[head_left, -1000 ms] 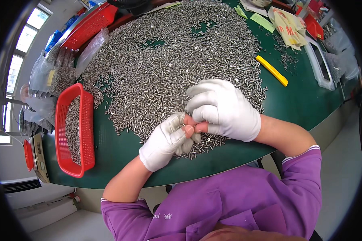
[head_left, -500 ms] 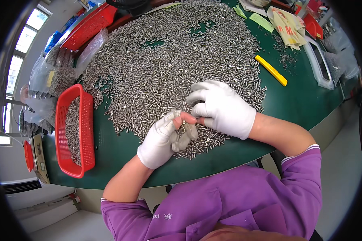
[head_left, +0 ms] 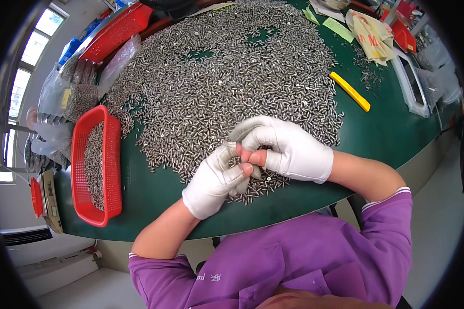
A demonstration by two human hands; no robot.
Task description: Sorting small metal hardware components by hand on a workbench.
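- Far left of the frame: a red plastic basket lies on the green table, part-filled with small grey metal pieces; a smaller red thing and a flat grey device sit at the table edge beside it.
- Upper left: clear plastic bags of the same metal pieces, and a red tray further up.
- Centre: a broad heap of small metal pins covers most of the table and reaches right down to the hands.
- Lower centre: the left hand, in a white glove with cut-off fingertips, is curled into a loose fist over a small bunch of pins, thumb tip bare.
- Just right of it: the right hand, gloved likewise, is bent with its bare fingertips pressed against the left thumb, pinching something too small to make out.
- Change: a second ago the right hand lay over the left, nearer the heap's edge; now the two meet fingertip to fingertip, which I judge to be pins passing between the hands.
- Right: a yellow bar, a clear tray and folded papers.
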